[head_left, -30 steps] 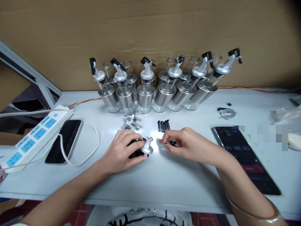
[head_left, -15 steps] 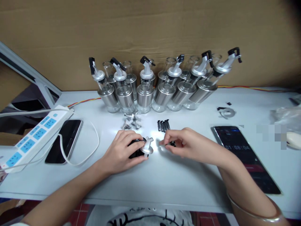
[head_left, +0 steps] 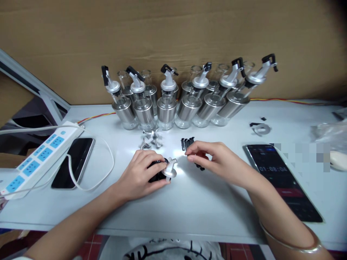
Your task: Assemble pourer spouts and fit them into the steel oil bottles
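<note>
Left hand (head_left: 141, 171) pinches silver pourer spout (head_left: 170, 169), best held steady; whether right hand (head_left: 214, 159) pinches anything, I cannot tell.

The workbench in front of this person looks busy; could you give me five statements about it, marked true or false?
1. The left hand holds a silver spout. True.
2. The right hand grips a bottle. False: it is beside small black levers.
3. The six front-row bottles carry spouts. True.
4. The phone showing a timer lies by the left hand. False: it lies by the right forearm.
5. A power strip lies on the person's left. True.
</note>
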A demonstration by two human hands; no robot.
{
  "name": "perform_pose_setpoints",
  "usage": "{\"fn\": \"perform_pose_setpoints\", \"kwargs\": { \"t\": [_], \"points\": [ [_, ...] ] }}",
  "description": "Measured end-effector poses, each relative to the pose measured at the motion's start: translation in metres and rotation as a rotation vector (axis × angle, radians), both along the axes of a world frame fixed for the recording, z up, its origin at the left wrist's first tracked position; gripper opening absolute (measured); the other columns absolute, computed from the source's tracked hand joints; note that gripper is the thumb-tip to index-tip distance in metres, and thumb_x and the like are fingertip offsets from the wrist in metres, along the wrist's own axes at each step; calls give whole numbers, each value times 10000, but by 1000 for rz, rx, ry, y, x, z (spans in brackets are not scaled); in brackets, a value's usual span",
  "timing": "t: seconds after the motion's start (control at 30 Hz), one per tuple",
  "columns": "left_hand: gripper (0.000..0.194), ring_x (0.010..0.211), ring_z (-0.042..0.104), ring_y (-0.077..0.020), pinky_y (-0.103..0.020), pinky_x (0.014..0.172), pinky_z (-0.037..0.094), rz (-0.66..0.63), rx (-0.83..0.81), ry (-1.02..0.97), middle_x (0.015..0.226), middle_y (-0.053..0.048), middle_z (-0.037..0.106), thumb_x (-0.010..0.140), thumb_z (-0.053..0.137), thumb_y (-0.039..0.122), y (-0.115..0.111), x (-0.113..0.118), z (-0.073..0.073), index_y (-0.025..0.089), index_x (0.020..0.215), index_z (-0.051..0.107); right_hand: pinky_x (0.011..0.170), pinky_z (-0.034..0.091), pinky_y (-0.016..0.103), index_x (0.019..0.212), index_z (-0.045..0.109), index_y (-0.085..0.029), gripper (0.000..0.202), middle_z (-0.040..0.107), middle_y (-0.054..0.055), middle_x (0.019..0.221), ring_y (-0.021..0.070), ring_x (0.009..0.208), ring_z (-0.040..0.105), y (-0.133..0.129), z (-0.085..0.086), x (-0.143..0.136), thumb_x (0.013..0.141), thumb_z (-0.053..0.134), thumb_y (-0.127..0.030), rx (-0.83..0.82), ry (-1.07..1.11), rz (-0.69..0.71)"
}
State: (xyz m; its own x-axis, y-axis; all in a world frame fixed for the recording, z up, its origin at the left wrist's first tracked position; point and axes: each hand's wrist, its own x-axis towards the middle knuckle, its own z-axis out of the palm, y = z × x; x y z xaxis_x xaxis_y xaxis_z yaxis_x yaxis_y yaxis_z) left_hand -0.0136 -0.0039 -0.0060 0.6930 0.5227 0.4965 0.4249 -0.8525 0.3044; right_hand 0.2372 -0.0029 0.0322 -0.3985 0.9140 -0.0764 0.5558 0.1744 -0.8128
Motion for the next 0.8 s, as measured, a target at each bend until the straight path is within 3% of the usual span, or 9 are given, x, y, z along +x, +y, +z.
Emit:
{"fn": "perform_pose_setpoints", "kwargs": {
  "t": [0.17,0.4,0.57,0.8],
  "points": [
    [242,962,543,-200,-329,829,410,5,9,9,995,-72,632,890,605,337,0,0,2,156,1044,558,576,371,239,767,604,-189,171,591,-5,679,116,622,492,-3,-3,-11,864,549,-319,-13,180,-66],
    [233,962,554,-201,-333,827,410,6,-6,-1,999,-71,639,899,587,359,0,-1,3,169,1028,550,559,396,218,765,596,-188,114,568,-25,676,94,603,489,-8,-14,-31,755,678,-267,-186,583,-163],
    [219,964,548,-202,-332,823,404,-3,-2,-3,994,-70,632,909,570,360,0,-1,3,170,1012,536,638,450,254,756,652,-192,116,630,1,723,120,675,547,-8,-17,-32,708,736,-254,-171,622,-180],
    [227,970,546,-204,-332,820,399,-10,-5,-1,1001,-72,628,905,575,362,1,-1,3,162,1004,536,668,473,290,795,715,-190,85,702,39,799,151,741,610,-8,-15,-32,742,714,-257,-88,582,-163]
  ]
}}
